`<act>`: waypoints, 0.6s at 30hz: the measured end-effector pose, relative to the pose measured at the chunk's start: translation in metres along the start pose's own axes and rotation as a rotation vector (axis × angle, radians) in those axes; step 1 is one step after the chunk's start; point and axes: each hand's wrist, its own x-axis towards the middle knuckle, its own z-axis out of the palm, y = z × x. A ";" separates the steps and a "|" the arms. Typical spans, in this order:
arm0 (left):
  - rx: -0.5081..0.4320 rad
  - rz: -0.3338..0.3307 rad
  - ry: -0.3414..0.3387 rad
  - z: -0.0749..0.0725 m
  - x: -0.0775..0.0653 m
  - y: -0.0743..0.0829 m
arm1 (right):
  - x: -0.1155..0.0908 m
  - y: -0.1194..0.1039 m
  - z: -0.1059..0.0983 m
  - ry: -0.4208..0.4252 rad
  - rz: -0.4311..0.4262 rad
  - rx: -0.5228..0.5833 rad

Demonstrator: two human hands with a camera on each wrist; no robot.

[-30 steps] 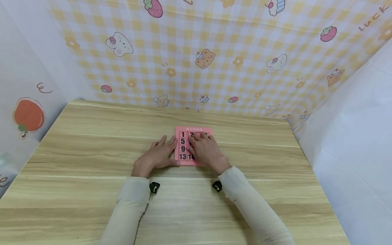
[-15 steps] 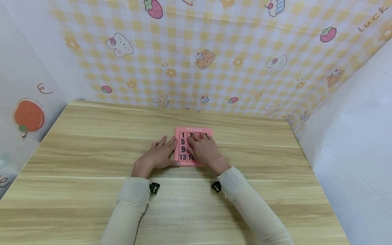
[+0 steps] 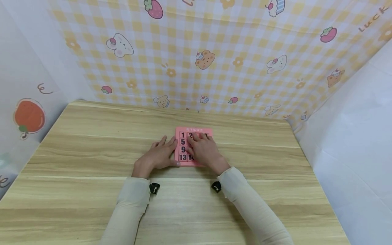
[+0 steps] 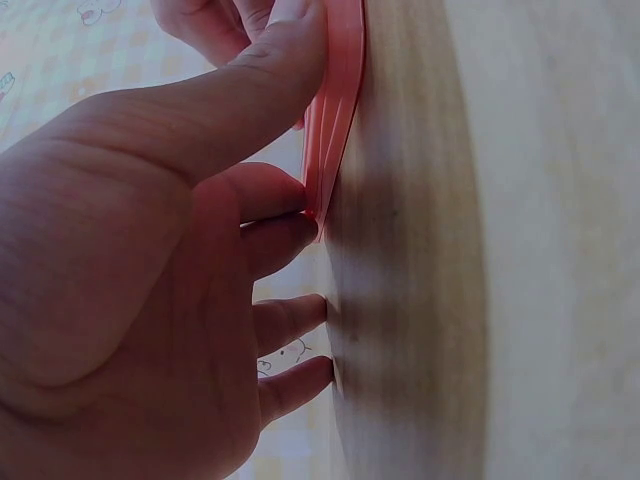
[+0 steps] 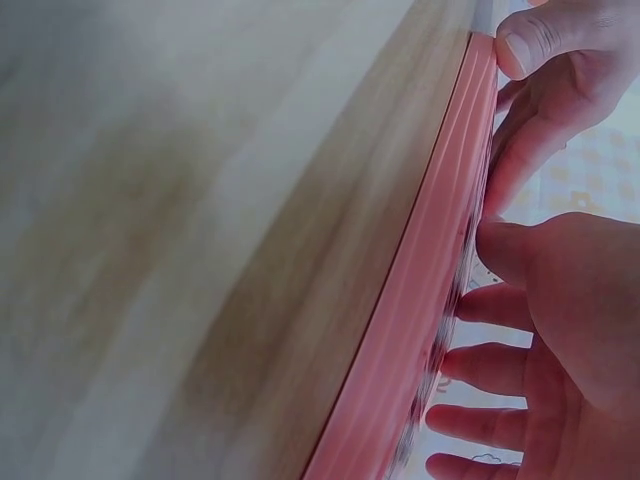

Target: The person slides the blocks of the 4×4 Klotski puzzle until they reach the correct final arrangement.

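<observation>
The likeliest trouble, as judged here, was the pink number board (image 3: 194,129) skidding or pivoting on the surface (image 3: 92,136). It lay flat there, ahead of the person toward 12 o'clock, and a sideways shove from the right hand (image 3: 206,149) could have turned it, since the only bracing in sight came from the left hand (image 3: 157,156), along the 7-to-10 o'clock side. A second risk was a numbered tile jamming or the wrong one shifting, because several fingertips lay close together across the face and might have dragged neighbours along. The right hand also hid much of the middle and the 3-to-5 o'clock part, so a mistake there would have been hard to spot; whether a gap lay beneath could not be told.

The left hand was spread: its thumb touched the board's 7 o'clock corner, two fingers met the edge near 10 o'clock, and the other two reached the wood beyond. It pinched nothing. The right hand came in from about 4 o'clock, fingers apart and gently bent, their tips at the tile faces just inside 12 o'clock, the thumb nearer 9 o'clock. How hard it pressed could not be told.
</observation>
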 end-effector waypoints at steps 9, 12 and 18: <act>0.001 -0.003 -0.002 0.000 0.000 0.000 | -0.002 0.004 0.001 -0.010 0.004 0.009; 0.000 -0.002 -0.001 0.000 0.000 -0.001 | -0.004 0.007 0.001 -0.007 0.009 0.033; 0.002 0.001 0.004 0.001 0.001 0.000 | -0.009 0.019 0.001 0.004 0.039 0.048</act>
